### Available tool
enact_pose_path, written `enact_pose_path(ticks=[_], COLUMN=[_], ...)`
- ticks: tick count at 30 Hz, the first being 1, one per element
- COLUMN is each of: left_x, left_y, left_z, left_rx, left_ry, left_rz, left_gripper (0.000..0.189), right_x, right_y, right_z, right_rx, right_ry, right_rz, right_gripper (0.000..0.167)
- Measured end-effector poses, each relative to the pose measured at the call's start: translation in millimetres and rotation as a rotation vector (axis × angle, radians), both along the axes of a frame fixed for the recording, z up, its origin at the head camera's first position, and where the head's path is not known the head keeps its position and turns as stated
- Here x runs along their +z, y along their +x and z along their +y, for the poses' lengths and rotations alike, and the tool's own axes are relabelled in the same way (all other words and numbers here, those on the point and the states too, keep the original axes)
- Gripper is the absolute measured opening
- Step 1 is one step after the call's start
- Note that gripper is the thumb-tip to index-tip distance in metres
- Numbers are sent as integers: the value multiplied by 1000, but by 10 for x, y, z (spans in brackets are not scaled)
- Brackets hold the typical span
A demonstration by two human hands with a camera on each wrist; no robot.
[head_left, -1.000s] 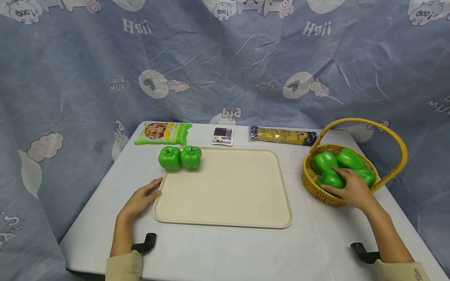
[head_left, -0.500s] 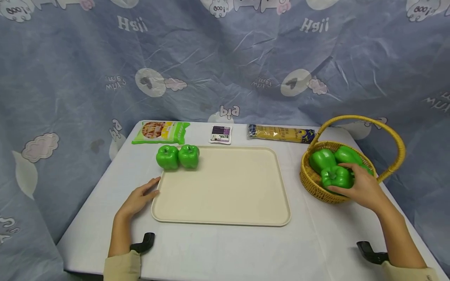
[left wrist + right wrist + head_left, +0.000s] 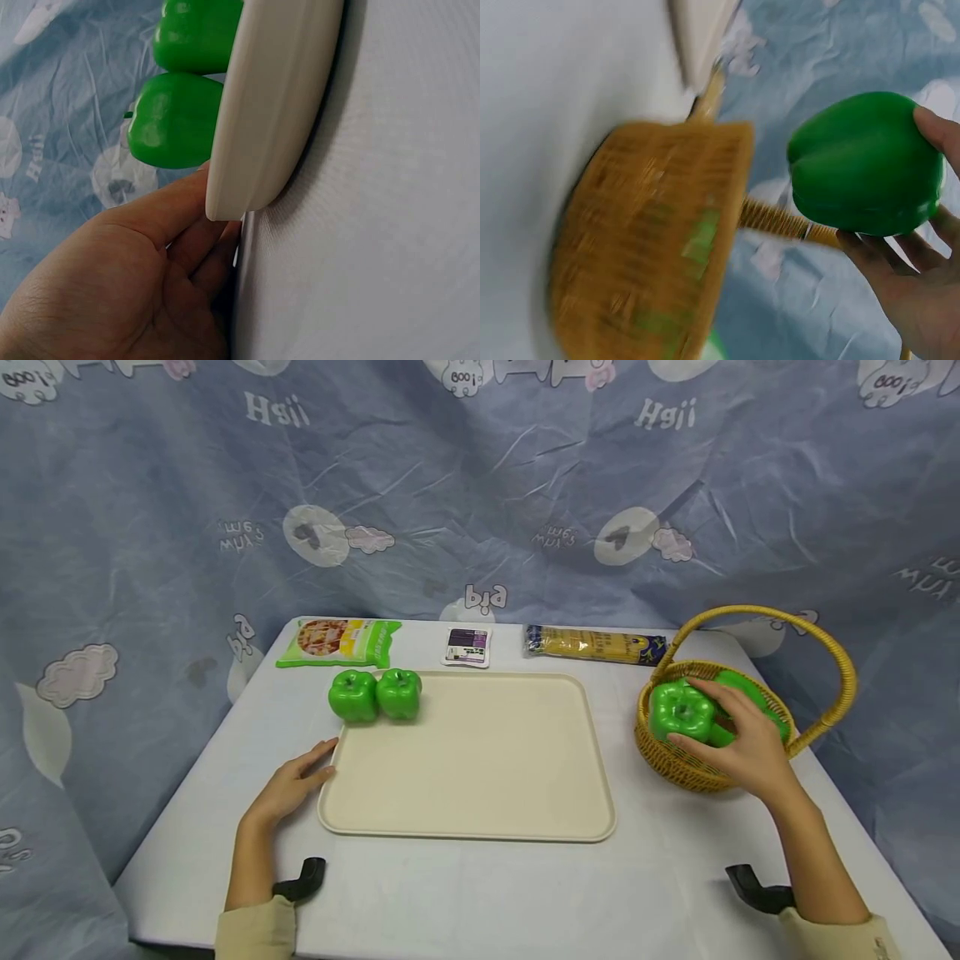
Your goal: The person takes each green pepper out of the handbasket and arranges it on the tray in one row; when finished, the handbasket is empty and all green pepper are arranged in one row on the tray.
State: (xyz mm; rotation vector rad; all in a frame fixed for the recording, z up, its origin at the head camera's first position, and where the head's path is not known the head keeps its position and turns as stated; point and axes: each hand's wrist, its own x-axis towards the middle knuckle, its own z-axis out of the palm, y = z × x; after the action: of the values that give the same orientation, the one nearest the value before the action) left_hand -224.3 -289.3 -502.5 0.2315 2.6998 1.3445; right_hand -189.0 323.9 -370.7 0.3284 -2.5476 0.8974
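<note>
Between thumb and fingers, my right hand (image 3: pixel 738 739) grips a green bell pepper (image 3: pixel 681 710). In the right wrist view this bell pepper (image 3: pixel 866 165) is lifted clear above the rim of the wicker basket (image 3: pixel 652 240). More green peppers (image 3: pixel 776 718) lie inside the basket (image 3: pixel 675 768), partly hidden by the hand. My left hand (image 3: pixel 288 787) rests at the left edge of the beige tray (image 3: pixel 480 760), its fingers touching the rim. Two green bell peppers (image 3: pixel 352 696) sit side by side at the tray's far left corner.
Along the table's back edge lie a green food packet (image 3: pixel 341 642), a small white and purple packet (image 3: pixel 467 647) and a long yellow packet (image 3: pixel 596 644). The basket's tall handle (image 3: pixel 843 668) arches over its right side. A patterned blue cloth (image 3: pixel 480 485) hangs behind the table.
My right hand has taken hold of a bell pepper in the basket and raised it up and to the left. The left hand stays at the tray's edge.
</note>
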Motion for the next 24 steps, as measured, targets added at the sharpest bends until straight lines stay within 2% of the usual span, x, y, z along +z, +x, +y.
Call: enact_pose_path(ticks=[6, 13, 18, 24], left_x=[-20, -31, -29, -20], left_y=[-7, -7, 0, -14], left_z=[-25, -30, -47, -49], left_rx=[-2, 3, 6, 2], left_ry=[8, 21, 16, 28], left_rz=[9, -6, -9, -4], left_gripper=[57, 57, 58, 56], right_x=[80, -38, -136, -292], right_y=[-236, -640, -932, -1203], right_z=[-476, -1137, -1612, -2068], right_rx=[89, 248, 287, 285], right_ry=[-98, -206, -234, -258], right_rz=[37, -28, -95, -166], right_gripper=[78, 76, 74, 73])
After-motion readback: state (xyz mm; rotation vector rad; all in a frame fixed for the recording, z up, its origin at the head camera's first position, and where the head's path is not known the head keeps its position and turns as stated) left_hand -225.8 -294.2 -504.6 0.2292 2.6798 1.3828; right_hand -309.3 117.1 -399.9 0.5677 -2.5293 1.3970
